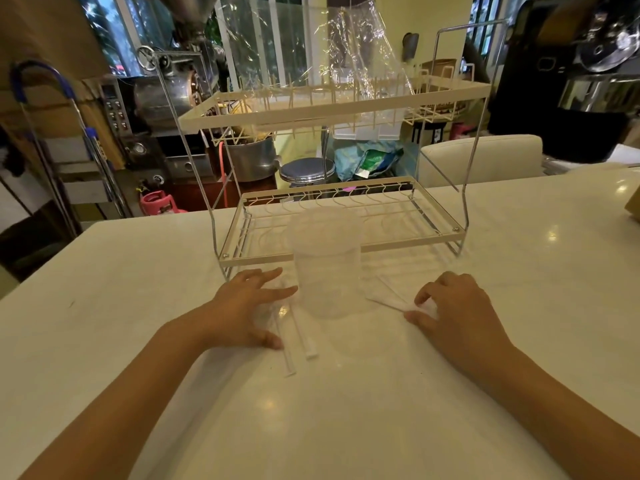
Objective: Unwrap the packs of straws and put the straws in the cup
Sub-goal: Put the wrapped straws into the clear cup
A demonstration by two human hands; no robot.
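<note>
though the cup (327,271) is clear — faint — straws (294,336) blur under the left hand (247,306).

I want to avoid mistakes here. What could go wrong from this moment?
The clear plastic cup looks light and stands between both hands; the left hand, fingers beside it, might tip it. The wrapped straws are white on a white countertop, so one could be overlooked. The right hand pinches a thin wrapper that might tear unevenly.
</note>
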